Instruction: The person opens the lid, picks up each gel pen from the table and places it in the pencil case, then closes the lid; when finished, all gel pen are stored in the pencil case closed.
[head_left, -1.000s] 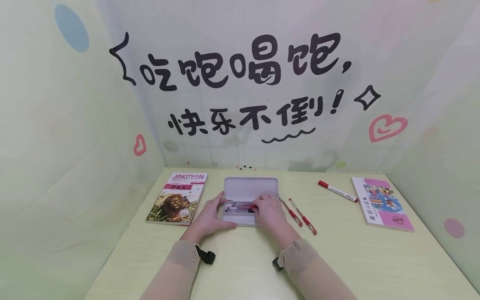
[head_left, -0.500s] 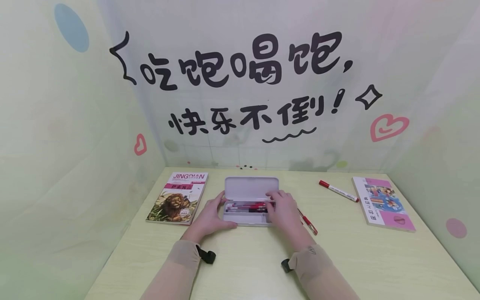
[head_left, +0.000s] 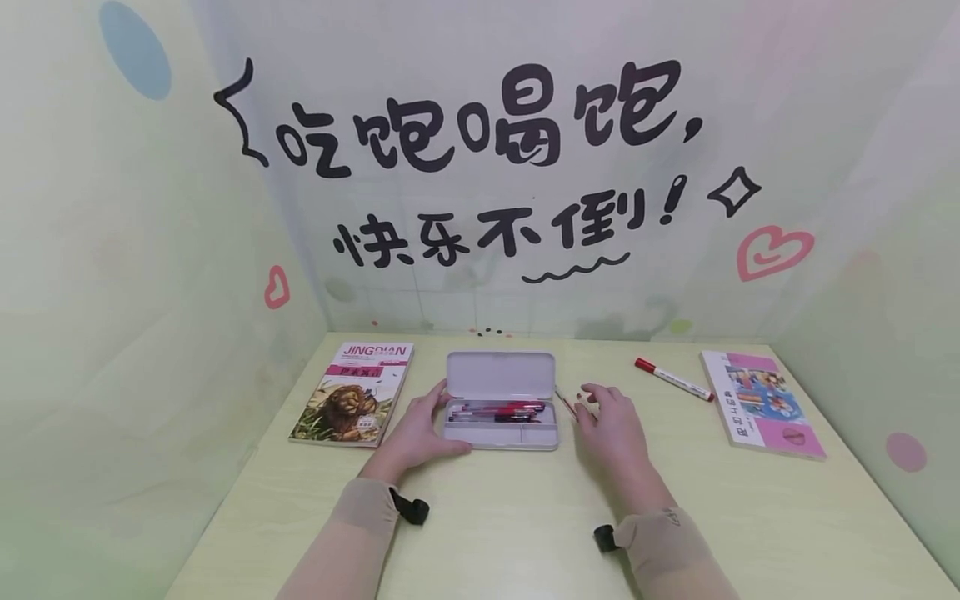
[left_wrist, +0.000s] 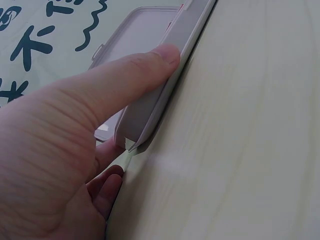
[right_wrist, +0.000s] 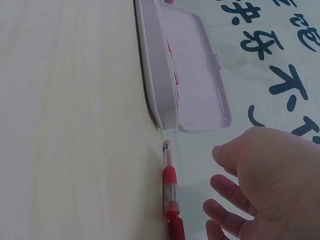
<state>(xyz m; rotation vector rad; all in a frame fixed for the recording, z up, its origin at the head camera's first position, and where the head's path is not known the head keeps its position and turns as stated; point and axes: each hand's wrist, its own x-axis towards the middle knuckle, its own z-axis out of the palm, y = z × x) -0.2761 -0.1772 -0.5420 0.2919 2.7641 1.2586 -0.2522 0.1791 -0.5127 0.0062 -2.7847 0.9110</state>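
Note:
A pale pencil case lies with its lid raised on the table in the head view. Several red pens fill its back compartment. My left hand grips the case at its left end; in the left wrist view the thumb presses the front wall and the other fingers lie round the end. To the right of the case, my right hand is over the loose pens, its fingers loosely bent and holding nothing. A red gel pen lies beside that hand in the right wrist view; the hand partly hides the pens from the head.
A book with a lion cover lies to the left. Further right are a red-capped white marker and a pink-and-white book. Behind the table stands a printed wall with large black lettering.
My right hand has let go of a red pen in the case's back compartment and moved right, to the pens on the table. The left hand stays on the case.

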